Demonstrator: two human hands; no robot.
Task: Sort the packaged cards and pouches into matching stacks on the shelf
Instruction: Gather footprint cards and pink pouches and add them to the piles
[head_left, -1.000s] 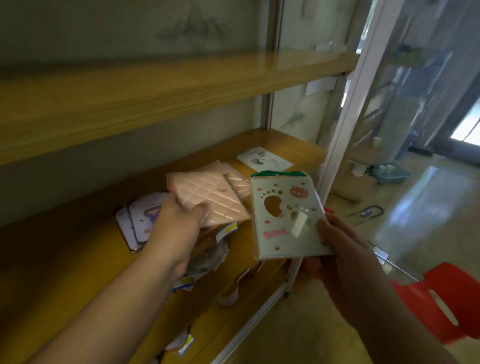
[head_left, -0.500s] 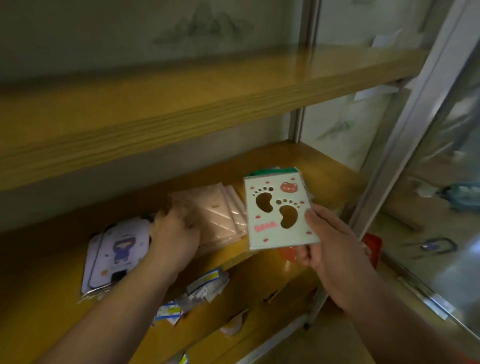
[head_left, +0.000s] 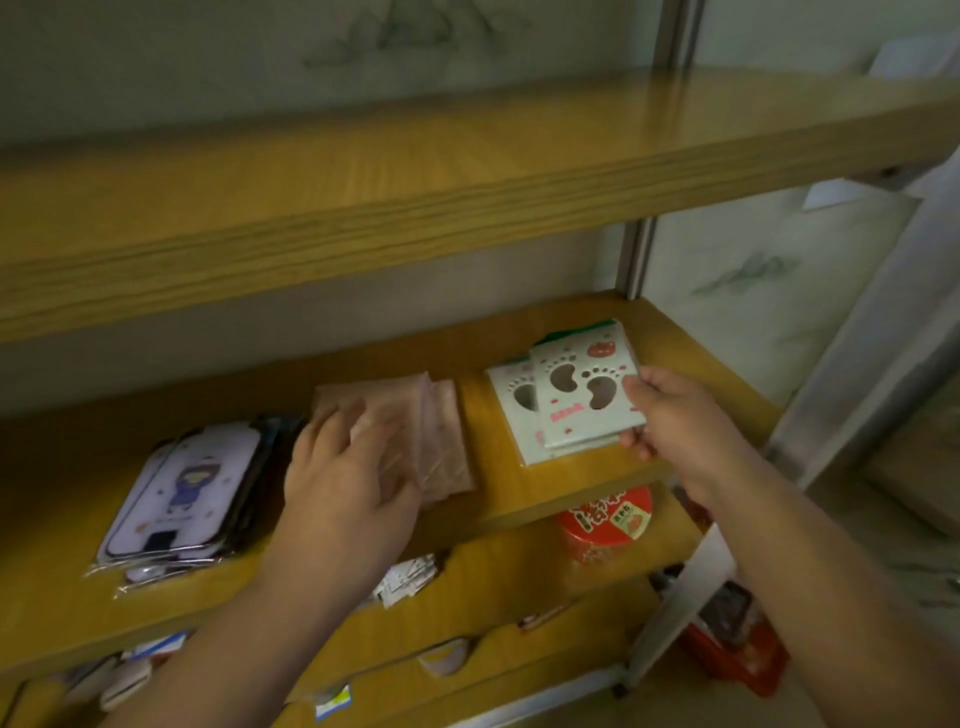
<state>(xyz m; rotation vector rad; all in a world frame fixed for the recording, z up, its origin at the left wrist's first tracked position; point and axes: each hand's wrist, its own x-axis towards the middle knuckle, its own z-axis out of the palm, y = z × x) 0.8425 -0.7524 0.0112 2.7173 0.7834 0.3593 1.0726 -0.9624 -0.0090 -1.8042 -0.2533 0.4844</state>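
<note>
- Now the right hand (head_left: 675, 415) pinches the paw-print pouch (head_left: 582, 395) by its right edge, thumb on top, fingers under; the pouch extends left of the hand.
- Pouch sits over a matching paw-print pouch (head_left: 511, 410) already lying on the middle shelf (head_left: 498, 483), offset slightly right of it and overlapping most of it. Whether it fully rests on the lower one, I cannot tell.
- Left hand (head_left: 348, 467) lies flat, fingers spread, pressing on the pink quilted pouches (head_left: 436, 441) at shelf centre; it covers their left half.
- Stack of cartoon-figure cards (head_left: 182, 493) lies just left of the left hand, in clear sleeves.
- Change from half a second ago: the paw-print pouch was held up in the air in front of the shelf; it is now down at the shelf's right end. Left hand was already on the pink stack and remains there.
- Orientation: pouch's long axis runs front-to-back, tilted a little to the right; green top strip points toward the back wall, printed face up.
- Red round tin (head_left: 605, 525) sits on the shelf below, under the right forearm.
</note>
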